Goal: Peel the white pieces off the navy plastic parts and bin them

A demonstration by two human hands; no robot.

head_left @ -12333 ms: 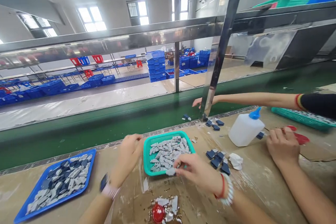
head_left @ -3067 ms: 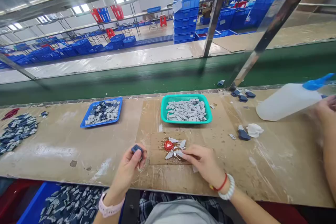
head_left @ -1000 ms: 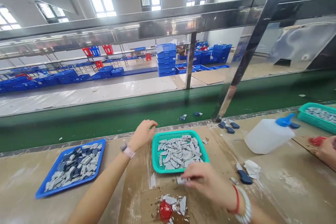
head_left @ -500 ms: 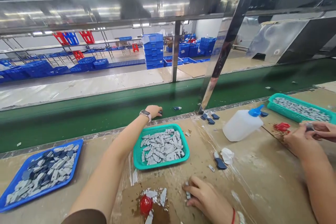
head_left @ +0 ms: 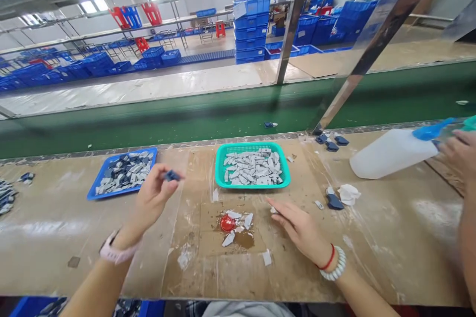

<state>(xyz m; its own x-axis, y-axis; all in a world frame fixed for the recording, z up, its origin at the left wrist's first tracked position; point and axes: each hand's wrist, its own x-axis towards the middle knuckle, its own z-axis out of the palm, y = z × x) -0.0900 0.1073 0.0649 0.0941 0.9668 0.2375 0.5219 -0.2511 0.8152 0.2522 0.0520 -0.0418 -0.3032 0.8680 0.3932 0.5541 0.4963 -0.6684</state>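
Dark blue part [head_left: 172, 175] was held in a firm pinch, fingers together, by the left hand [head_left: 150, 203] beside the teal basket [head_left: 253, 144]; the right hand [head_left: 303, 230] lay below it, fingers apart and empty.

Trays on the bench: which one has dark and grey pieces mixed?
The blue tray left of centre: dark blue and grey pieces mixed. The teal basket beside it holds only grey.

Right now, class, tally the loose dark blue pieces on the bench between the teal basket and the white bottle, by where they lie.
Dark blue pieces beside the metal post: 3
Dark blue piece beside the crumpled tissue: 1
Total: 4
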